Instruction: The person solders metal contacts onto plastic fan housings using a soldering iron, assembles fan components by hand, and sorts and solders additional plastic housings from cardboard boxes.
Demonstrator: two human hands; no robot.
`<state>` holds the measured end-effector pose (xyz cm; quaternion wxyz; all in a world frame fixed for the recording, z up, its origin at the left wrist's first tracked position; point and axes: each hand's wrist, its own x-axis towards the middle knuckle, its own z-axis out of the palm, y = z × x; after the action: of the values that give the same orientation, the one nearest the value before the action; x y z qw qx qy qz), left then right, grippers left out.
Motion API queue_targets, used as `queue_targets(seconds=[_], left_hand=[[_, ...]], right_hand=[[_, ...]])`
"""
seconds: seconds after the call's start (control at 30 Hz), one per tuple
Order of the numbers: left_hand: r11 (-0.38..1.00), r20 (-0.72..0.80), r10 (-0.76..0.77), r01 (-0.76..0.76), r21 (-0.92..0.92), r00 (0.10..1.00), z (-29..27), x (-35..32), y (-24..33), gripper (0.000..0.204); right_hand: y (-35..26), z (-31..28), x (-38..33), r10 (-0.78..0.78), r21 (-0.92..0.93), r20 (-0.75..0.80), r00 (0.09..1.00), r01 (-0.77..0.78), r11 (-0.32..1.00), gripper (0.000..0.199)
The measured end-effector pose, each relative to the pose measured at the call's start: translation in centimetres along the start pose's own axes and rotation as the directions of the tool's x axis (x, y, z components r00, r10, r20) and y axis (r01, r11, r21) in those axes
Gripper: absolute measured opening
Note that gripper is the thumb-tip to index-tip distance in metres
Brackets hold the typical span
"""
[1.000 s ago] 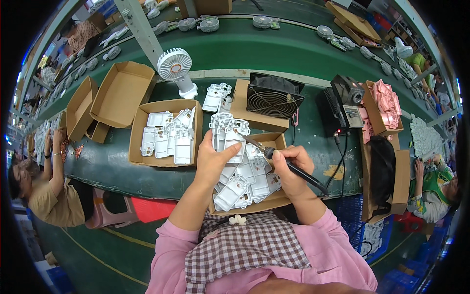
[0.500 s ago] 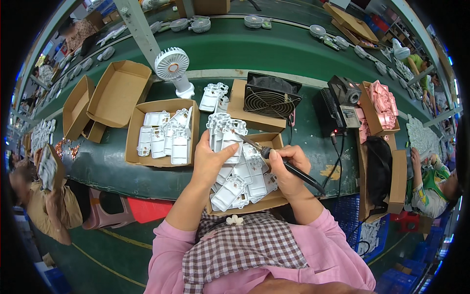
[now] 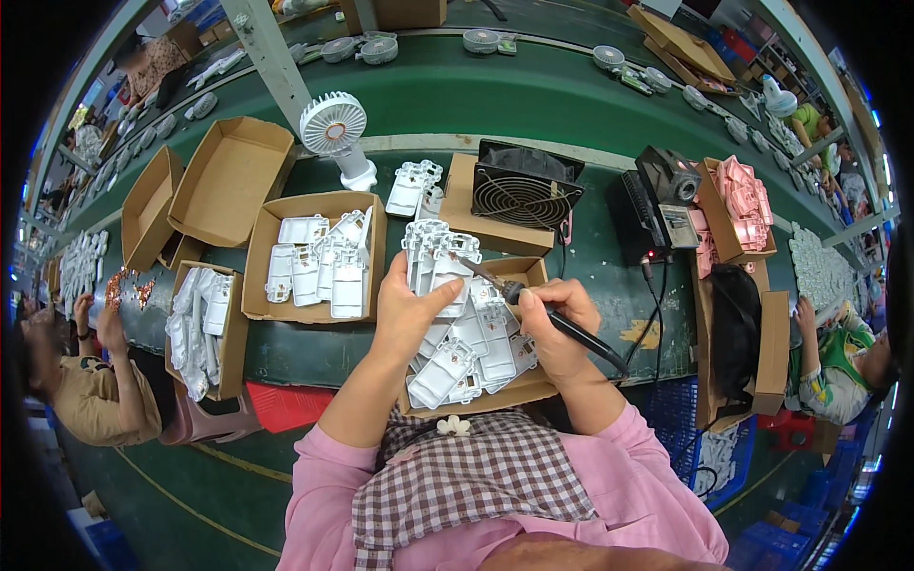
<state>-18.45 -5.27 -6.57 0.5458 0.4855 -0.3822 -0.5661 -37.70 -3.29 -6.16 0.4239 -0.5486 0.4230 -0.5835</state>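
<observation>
Together, hands (image 3: 411, 309) grip a ribbed white plastic shell (image 3: 440, 259) and slim black soldering iron (image 3: 562, 324).

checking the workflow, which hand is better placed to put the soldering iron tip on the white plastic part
Right. The right hand already grips the soldering iron, its tip at the white plastic part. The left hand is busy holding that part.

The left hand (image 3: 411, 314) is covering the lower part of the white plastic housing (image 3: 436, 259) it is gripping. The right hand (image 3: 552, 328) is hiding the middle of the soldering iron (image 3: 533, 306), whose tip is too small to make out where it is meeting the housing. The two hands are concealing much of the near cardboard box (image 3: 526, 271). The fisheye rim is cutting off the person on the far left.
</observation>
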Motion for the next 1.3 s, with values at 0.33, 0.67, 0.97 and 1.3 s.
queue_targets(seconds=[0.33,0.67,0.97,1.3], left_hand=[[1.0,0.003,0.0,0.0,0.006,1.0,-0.01,-0.02,0.02,0.041],[0.999,0.011,-0.017,0.017,-0.033,1.0,0.03,-0.09,0.18,0.043],[0.994,0.091,0.023,-0.013,-0.109,0.996,0.42,-0.57,-0.1,0.046],[0.999,0.003,0.042,-0.042,0.026,0.999,0.55,-0.71,0.25,0.034]], right_hand=[[-0.06,0.27,0.16,-0.02,0.013,0.007,1.0,0.02,1.0,0.014],[0.21,-0.12,-0.08,-0.088,0.046,-0.037,0.995,0.09,0.995,0.013],[0.66,-0.3,-0.48,-0.268,0.139,-0.094,0.959,0.279,0.95,0.015],[0.36,-0.49,-0.77,-0.198,0.156,-0.064,0.978,0.206,0.966,0.012]])
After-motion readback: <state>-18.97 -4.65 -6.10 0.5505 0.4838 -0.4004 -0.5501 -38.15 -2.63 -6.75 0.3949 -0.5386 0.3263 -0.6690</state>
